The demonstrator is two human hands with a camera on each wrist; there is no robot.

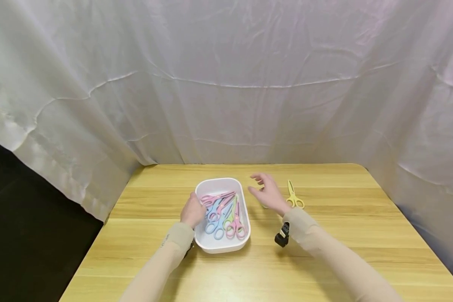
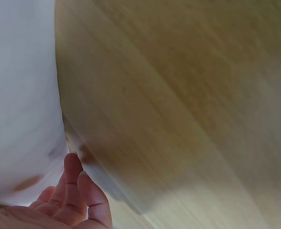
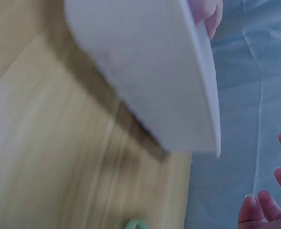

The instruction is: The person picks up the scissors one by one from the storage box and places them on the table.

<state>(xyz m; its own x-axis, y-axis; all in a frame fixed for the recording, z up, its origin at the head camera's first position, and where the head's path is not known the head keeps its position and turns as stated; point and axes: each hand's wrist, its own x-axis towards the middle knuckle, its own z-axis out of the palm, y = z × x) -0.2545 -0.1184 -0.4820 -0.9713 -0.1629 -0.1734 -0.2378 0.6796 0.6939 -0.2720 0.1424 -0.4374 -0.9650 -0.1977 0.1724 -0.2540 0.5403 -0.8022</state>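
Bin (image 1: 220,250): white, open-topped, on the person's left of the right hand; its long axis runs fore and aft on the tabletop (image 1: 324,260). Whether its base sits fully flat cannot be told. It contains pink scissors (image 1: 237,219), blue scissors (image 1: 222,221) and green scissors (image 1: 230,218).

Left hand (image 1: 193,211): clamped on the bin's left rim, fingers curled against the wall.

Right hand (image 1: 269,193): holds nothing; fingers and thumb are apart, loosely bent, just beside the bin's right rim.

Governing relation (judged): the right hand stands between the bin and the yellow scissors (image 1: 292,194), and is the nearer hand to both. The yellow scissors lie to its right, just beyond the wrist — handles toward the person, blades away, long axis fore and aft with the tip inclined slightly left. The fingers point away from them, toward the bin side.

Right wrist view: a green loop (image 3: 136,221) is cut off at the lower edge — its remainder cannot be identified.
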